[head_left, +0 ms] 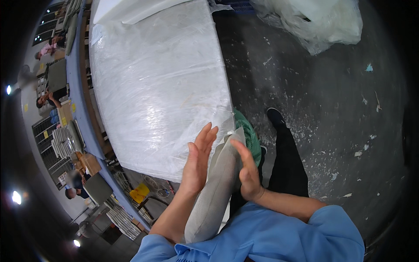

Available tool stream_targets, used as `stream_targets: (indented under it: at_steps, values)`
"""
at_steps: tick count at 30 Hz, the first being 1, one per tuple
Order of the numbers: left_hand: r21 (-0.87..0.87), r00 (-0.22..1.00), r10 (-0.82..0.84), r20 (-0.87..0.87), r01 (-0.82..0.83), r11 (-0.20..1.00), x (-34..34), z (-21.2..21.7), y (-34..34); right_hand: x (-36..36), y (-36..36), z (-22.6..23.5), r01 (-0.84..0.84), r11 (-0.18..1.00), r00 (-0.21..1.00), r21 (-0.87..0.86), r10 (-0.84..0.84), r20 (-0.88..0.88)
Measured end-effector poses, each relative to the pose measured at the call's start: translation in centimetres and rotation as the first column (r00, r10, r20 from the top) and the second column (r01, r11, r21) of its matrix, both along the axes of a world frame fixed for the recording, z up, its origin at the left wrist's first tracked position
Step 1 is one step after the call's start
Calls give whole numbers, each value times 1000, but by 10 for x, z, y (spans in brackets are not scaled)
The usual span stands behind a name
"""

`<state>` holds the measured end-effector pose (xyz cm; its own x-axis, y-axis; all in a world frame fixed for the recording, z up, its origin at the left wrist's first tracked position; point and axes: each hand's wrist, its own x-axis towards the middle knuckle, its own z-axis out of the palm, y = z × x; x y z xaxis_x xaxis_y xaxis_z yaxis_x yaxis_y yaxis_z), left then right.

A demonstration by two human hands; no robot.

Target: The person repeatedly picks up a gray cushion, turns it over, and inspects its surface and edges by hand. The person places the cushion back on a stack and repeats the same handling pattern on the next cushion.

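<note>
A long grey fabric cushion [214,195] stands on edge against my body, its far end reaching the corner of a film-covered table [161,83]. My left hand [200,159] is raised along the cushion's left side, fingers stretched out and together. On the other side my right hand [248,170] is held with its fingers straight, palm turned toward the cushion. Neither hand is wrapped round it; whether the palms touch the fabric I cannot tell. At its far end a pale open edge of the cover [228,139] shows.
Green fabric or sacking [248,135] hangs by the table's near right corner. White foam [131,8] lies at the table's far end. Clear plastic bags [314,22] rest on the scuffed floor [340,113]. Leftward, beyond a blue-edged bench [83,91], people sit among stacked cushions and boxes.
</note>
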<state>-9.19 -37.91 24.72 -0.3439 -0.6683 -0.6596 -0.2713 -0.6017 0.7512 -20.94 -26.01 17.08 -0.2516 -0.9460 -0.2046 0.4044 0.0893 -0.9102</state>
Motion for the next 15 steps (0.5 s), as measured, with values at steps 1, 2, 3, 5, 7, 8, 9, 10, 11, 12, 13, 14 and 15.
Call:
stream_targets:
  at_steps: [1, 2, 3, 5, 7, 8, 9, 10, 11, 12, 13, 14, 15]
  values:
    - [5, 999, -17, -28, 17, 1000, 0, -8, 2, 5, 1, 9, -9, 1000, 1000, -18, 9, -29]
    - [12, 998, -34, -59, 34, 999, 0, -13, 7, 10, 1, 14, -70, 997, 997, -44, 69, -15]
    - [-3, 996, -24, -86, 23, 1000, 1, -17, 9, 14, -1, 18, -47, 997, 999, -61, 46, -17]
    - [-40, 990, 8, -142, -14, 999, 6, -21, 14, 24, -5, 27, -14, 994, 1000, -104, 11, -24]
    - [-5, 980, 82, -180, -84, 996, 6, -28, 14, 28, -11, 29, -11, 999, 1000, -43, 11, 12]
    - [15, 972, 120, -203, -120, 993, 4, -31, 13, 26, -17, 31, -4, 1000, 1000, -27, 4, 3]
    - [-22, 979, 126, -162, -131, 991, 0, -30, 8, 24, -24, 32, 1, 1000, 1000, -17, -1, -8]
    - [-61, 984, 132, -121, -140, 988, -5, -26, 0, 23, -29, 31, 20, 1000, 1000, -8, -20, -8]
    - [-105, 987, 138, -84, -146, 984, -12, -23, -8, 19, -34, 33, 31, 999, 1000, -8, -31, 2]
    - [-115, 977, 196, -87, -206, 972, -17, -21, -11, 15, -39, 35, 42, 999, 999, -8, -42, 12]
    - [-141, 975, 199, -101, -212, 967, -19, -18, -10, 10, -41, 38, 56, 998, 998, -10, -55, 23]
    - [-166, 975, 187, -119, -206, 965, -25, -18, -11, 1, -44, 41, 44, 999, 999, -20, -44, 3]
    - [-197, 975, 173, -137, -198, 960, -30, -18, -16, -4, -46, 39, 38, 999, 999, -1, -38, 34]
